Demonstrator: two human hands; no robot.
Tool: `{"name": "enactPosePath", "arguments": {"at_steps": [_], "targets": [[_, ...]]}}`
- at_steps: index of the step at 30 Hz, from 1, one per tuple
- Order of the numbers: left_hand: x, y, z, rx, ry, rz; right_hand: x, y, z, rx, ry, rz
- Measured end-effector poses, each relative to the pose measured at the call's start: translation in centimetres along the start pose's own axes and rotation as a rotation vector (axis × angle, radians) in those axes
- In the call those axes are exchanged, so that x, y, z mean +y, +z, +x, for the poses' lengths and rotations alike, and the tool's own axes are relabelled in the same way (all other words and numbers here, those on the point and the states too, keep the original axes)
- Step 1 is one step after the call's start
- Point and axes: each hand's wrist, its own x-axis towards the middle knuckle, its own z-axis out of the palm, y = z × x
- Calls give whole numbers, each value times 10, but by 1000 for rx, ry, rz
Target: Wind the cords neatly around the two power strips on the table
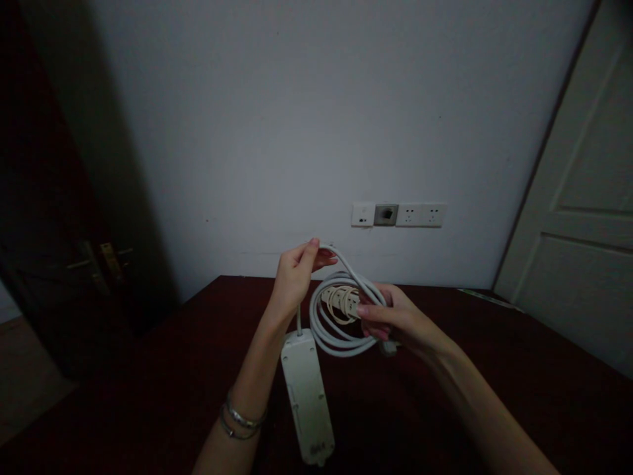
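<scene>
My right hand (383, 313) is closed around the loops of a coiled white cord (341, 349), and part of a plug (389, 348) shows below its fingers. Between thumb and fingers, my left hand (301, 264) pinches the same cord up and to the left of the coil. From there the cord drops to a white power strip (307, 399), which hangs with its screwed underside facing me. Seen through the coil, a second power strip (341, 300) with a thin cream cord (339, 316) lies on the dark red table (237, 300).
On the wall behind are white wall sockets (420, 214) and a grey switch plate (386, 214). A dark door with a metal handle (111, 260) stands at left, a pale panelled door (583, 185) at right. A thin flat strip (489, 299) lies by the table's back right edge.
</scene>
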Motion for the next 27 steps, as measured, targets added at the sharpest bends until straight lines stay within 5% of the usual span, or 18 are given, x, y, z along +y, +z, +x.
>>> {"name": "enactPosePath", "arguments": {"at_steps": [5, 11, 15, 22, 27], "targets": [[-1, 0, 1, 36, -6, -4, -3, 3, 0, 26, 51, -11], [-1, -4, 2, -80, -69, 13, -13, -9, 2, 329, -113, 145], [-2, -5, 1, -147, -131, 40, -21, -14, 3, 292, -174, 318], [2, -6, -2, -313, -392, -246, -26, -5, 13, 219, -202, 453], [4, -5, -1, -365, -381, -280, -33, -1, 25, 303, -241, 439]]}}
